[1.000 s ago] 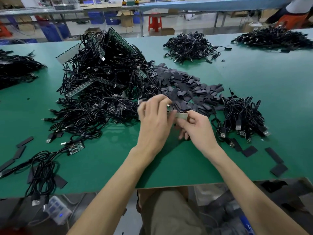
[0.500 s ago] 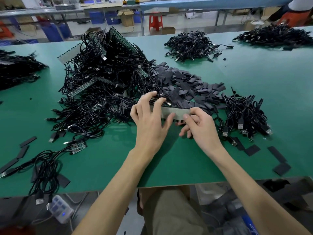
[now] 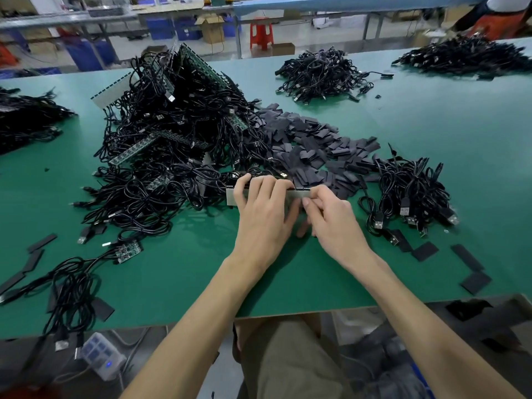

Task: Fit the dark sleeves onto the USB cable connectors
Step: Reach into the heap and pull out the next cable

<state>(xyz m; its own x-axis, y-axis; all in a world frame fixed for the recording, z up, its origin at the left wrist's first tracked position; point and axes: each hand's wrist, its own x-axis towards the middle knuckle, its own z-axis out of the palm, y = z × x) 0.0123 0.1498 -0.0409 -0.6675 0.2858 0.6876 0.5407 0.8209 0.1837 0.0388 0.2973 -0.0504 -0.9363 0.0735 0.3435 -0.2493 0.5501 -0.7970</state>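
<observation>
left grip (image 3: pixel 262 217) lies over a pale strip (image 3: pixel 231 197) at the middle of the frame. its fingers are curled across the strip's top edge, so it has hold of it. right grip (image 3: pixel 334 220) meets it from the right, thumb and forefinger pinched on the strip's right end and the other fingers tucked under. both are closed on the same strip, which is held on its long edge. whether it touches the green counter (image 3: pixel 431 125) i cannot tell, and most of its face is hidden by the fingers.

sleeves (image 3: pixel 313 142) lie in a loose dark pile just behind the grips, running toward the upper right. touching the pile's left side is a tall cable heap (image 3: pixel 178 131) with more strips and green boards tangled in it. right of the right grip sits a small bundle (image 3: pixel 411 188) of cables, its usb plugs (image 3: pixel 404 210) bare and pointing toward the lower edge.

a few flat loose sleeves (image 3: pixel 466 256) lie apart at the lower right. more sleeves (image 3: pixel 40 243) lie at the left edge, near a cable (image 3: pixel 72 283) with a small board (image 3: pixel 128 250) at its end. a far pile (image 3: pixel 319 73) of cables sits at upper centre, a right pile (image 3: pixel 466 56) at the upper right and a left pile (image 3: pixel 26 119) at the left edge. a power strip (image 3: pixel 100 355) lies below the counter at lower left.
</observation>
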